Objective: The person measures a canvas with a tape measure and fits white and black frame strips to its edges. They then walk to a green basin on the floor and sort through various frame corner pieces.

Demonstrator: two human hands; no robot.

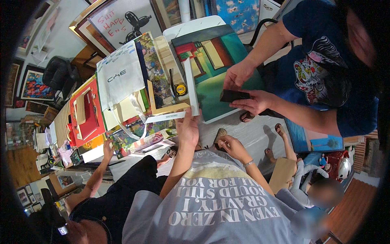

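Note:
My left hand (188, 127) grips the corner of a white L-shaped frame sample (194, 97), which lies along the left edge of a green abstract painting (219, 93). Beside it is a gold L-shaped frame corner (152, 99), resting on a floral picture (158, 73). My right hand (235, 147) hangs in front of my shirt with its fingers curled. A speckled brown thing (220, 133) shows at its fingertips; whether the fingers touch it I cannot tell. A yellow tape measure (180, 89) lies left of the painting.
At the right a person's hands (252, 101) hold a dark flat object (234, 95) over the painting. Another person's hand (108, 149) touches the table's left edge. A white cloth bag (120, 77) and red folders (90, 114) lie on the table. Framed pictures (118, 24) lean behind.

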